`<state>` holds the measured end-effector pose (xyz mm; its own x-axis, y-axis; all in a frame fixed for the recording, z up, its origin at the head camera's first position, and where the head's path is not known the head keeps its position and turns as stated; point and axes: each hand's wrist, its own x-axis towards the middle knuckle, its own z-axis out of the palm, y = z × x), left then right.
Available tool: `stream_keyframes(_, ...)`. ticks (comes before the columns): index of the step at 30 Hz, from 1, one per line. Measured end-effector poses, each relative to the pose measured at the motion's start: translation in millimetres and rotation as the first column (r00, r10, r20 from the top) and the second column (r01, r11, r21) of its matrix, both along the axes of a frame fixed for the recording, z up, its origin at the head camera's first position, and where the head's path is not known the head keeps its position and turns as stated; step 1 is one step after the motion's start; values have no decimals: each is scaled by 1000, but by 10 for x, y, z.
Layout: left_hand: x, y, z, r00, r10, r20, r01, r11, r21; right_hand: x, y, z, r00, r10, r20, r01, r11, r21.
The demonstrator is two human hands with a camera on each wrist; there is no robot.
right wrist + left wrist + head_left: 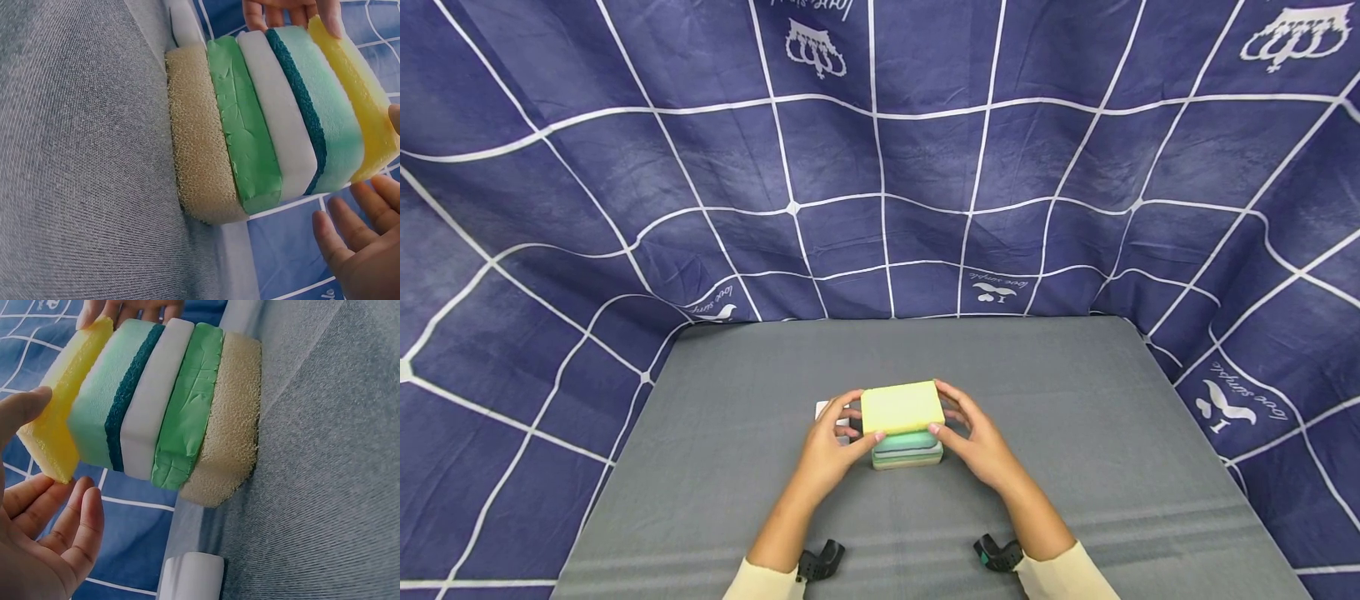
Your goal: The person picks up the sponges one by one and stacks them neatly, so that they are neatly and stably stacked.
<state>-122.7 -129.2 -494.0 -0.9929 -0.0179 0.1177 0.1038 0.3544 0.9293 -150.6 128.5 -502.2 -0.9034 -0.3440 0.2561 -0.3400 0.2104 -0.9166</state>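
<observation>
Both hands hold a yellow sponge (902, 407) by its ends, at the top of a stack. My left hand (829, 450) grips its left end between thumb and fingers; my right hand (976, 442) does likewise at the right end. Below it lie a mint sponge (103, 403) with a dark teal scouring layer, a white sponge block (153, 403), a creased green block (190, 406) and a porous tan sponge (231, 406) on the table. Whether the yellow sponge fully rests on the mint one, I cannot tell.
A white object (822, 408) lies on the grey table (737, 400) just left of the stack, partly hidden by my left hand. A blue curtain (925, 167) with white grid lines hangs behind the table and along its sides.
</observation>
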Motion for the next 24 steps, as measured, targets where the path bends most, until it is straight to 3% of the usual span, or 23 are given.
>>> stream_keyframes(10, 37, 9, -16, 999, -25, -48, 24, 999, -32, 24, 32, -32, 1000, -17, 7, 17, 1000, 5)
stream_keyframes(24, 33, 3, -76, 998, -49, -28, 47, 998, -41, 50, 25, -43, 1000, -14, -13, 15, 1000, 27)
